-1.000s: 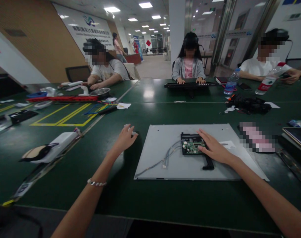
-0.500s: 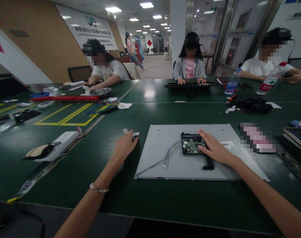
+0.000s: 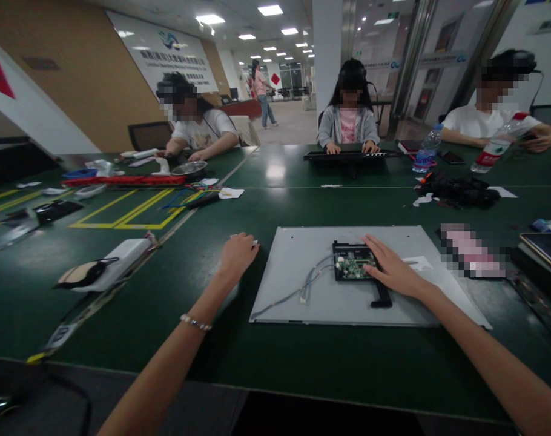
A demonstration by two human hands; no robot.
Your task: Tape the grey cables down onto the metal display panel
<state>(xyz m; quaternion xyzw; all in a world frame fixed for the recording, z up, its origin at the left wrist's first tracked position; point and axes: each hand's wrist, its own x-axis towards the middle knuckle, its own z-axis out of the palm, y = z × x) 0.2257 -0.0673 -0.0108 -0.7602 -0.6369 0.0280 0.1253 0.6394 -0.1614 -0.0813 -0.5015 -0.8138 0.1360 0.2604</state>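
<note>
My left hand [image 3: 239, 257] is on the green table left of the metal panel, fingers curled together over a small white strip [image 3: 255, 243], mostly hidden under them. A flat, light grey metal panel [image 3: 298, 242] lies in front of me. On it sits a black plastic bracket [image 3: 381, 295] with a green circuit board [image 3: 350, 268] inside. Thin grey cables [image 3: 308, 280] run from the board to the panel's near left corner. My right hand [image 3: 396, 269] rests over the bracket's right side, fingers stretched and thumb apart, the thumb tip at the board's edge.
A white power strip [image 3: 128, 251] and its cord lie to the left. Right of the panel are a pixelated pink item [image 3: 473, 251] and a dark tablet [image 3: 545, 251]. Black cables [image 3: 461, 191] and bottles [image 3: 425, 151] stand farther back. Three people sit across the table.
My left hand has closed more over the white strip and shifted slightly right. My right hand stays on the bracket. A person in the background has walked right.
</note>
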